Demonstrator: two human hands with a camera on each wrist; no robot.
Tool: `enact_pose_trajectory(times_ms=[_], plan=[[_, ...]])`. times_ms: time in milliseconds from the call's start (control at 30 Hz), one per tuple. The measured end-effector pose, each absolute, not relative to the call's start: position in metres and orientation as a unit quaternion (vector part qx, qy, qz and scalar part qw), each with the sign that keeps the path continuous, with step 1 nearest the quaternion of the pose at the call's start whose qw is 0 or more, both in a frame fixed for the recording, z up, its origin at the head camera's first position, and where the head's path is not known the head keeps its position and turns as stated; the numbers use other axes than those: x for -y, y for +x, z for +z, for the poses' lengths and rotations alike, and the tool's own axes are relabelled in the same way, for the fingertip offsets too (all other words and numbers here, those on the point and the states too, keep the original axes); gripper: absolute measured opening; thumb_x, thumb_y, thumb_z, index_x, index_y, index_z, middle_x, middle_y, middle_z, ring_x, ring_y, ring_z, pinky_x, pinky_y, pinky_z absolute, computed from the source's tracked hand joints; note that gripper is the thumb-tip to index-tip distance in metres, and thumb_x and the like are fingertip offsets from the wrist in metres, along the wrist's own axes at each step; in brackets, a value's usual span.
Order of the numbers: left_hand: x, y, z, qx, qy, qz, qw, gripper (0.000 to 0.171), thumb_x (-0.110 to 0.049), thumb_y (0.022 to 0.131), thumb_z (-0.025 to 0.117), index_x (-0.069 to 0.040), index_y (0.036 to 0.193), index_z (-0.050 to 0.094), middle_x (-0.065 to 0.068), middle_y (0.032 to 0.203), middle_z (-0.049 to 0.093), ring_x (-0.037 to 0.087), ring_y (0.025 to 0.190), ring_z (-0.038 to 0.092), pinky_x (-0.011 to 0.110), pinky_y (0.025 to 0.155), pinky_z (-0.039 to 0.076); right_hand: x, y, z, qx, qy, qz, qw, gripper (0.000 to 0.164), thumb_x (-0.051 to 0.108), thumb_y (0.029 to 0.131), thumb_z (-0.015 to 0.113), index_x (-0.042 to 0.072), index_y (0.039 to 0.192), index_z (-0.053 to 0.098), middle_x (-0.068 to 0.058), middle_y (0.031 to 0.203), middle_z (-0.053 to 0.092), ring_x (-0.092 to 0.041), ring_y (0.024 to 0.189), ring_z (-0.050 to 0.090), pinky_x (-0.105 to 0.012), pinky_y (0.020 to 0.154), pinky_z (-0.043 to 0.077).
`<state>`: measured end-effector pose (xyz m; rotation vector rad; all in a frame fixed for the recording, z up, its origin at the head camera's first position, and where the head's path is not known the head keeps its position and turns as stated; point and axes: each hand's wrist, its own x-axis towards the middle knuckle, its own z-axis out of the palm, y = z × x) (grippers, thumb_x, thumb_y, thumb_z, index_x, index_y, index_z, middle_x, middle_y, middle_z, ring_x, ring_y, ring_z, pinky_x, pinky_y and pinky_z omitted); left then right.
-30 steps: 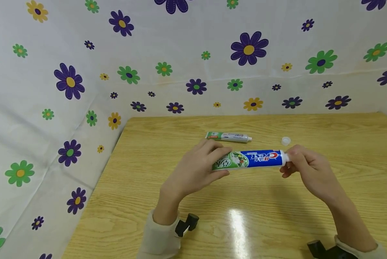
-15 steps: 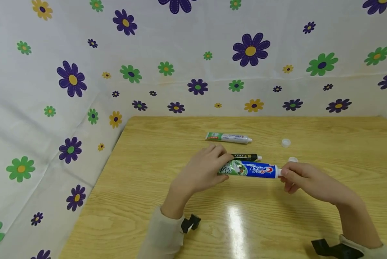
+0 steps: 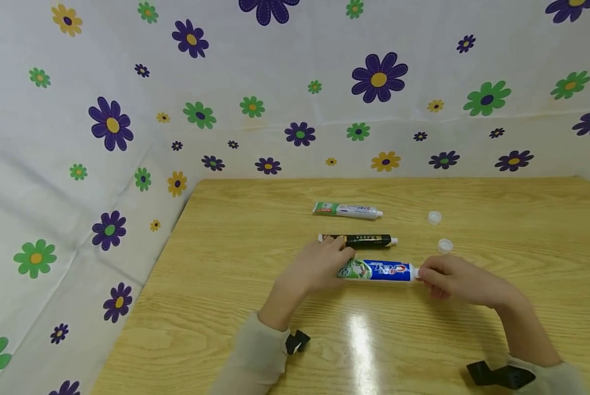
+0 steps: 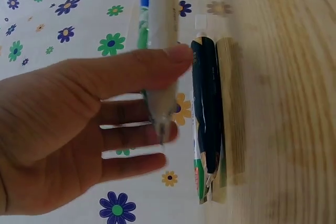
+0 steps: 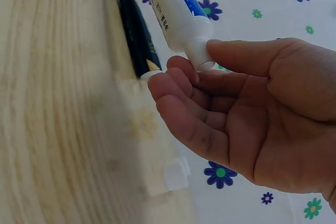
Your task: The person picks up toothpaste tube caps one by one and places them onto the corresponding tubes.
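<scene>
A blue and green toothpaste tube (image 3: 381,270) is held level just above the table, between both hands. My left hand (image 3: 317,269) grips its tail end, thumb on one side and fingers on the other, as the left wrist view shows. At the opposite end my right hand (image 3: 463,280) pinches the narrow white tip (image 5: 199,56) with thumb and index finger, the other fingers loosely curled. Just behind lies a black toothpaste tube (image 3: 369,241), partly covered by the left fingers. Farther back is a green and white toothpaste tube (image 3: 349,210).
Two small clear round caps (image 3: 434,218) lie to the right of the tubes, the nearer one beyond my right hand. The wooden table (image 3: 201,302) ends at a flower-patterned white cloth (image 3: 255,66) at the back and left.
Both hands have lowered the blue and green tube toward the table and nearer to me. The black tube and the nearer clear cap, hidden at first, have come into sight.
</scene>
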<state>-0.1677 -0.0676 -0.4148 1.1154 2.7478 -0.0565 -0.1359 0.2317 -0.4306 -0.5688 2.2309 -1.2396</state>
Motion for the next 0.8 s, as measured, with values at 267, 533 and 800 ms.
enact_pose_trajectory(times_ms=[267,533,800], plan=[[0.067,-0.169,-0.426,-0.930,0.330,-0.014,0.163,0.051,-0.032,0.081,0.084,-0.015,0.124,0.062,-0.002,0.107,0.058,0.010,0.091,0.054,0.023,0.074,0.050,-0.215,-0.139,-0.447,-0.822,-0.203,-0.444,0.295,0.027,0.018,0.107,0.045,-0.001,0.097,0.063,-0.006,0.076,0.059,-0.016,0.064,0.055,-0.029,0.054,0.051],[0.073,-0.174,-0.435,-0.928,0.329,0.014,0.173,0.048,-0.029,0.083,0.083,-0.014,0.124,0.063,0.001,0.111,0.058,0.012,0.096,0.056,0.027,0.080,0.052,-0.211,-0.141,-0.455,-0.827,-0.172,-0.443,0.302,0.027,0.019,0.106,0.047,-0.001,0.097,0.063,-0.007,0.075,0.059,-0.018,0.065,0.058,-0.033,0.053,0.055],[0.081,-0.176,-0.430,-0.928,0.324,0.053,0.179,0.043,-0.020,0.083,0.083,-0.013,0.122,0.067,0.003,0.113,0.057,0.015,0.101,0.055,0.032,0.088,0.052,-0.211,-0.143,-0.456,-0.832,-0.156,-0.441,0.299,0.027,0.021,0.105,0.050,0.001,0.098,0.066,-0.006,0.073,0.058,-0.018,0.062,0.058,-0.033,0.053,0.055]])
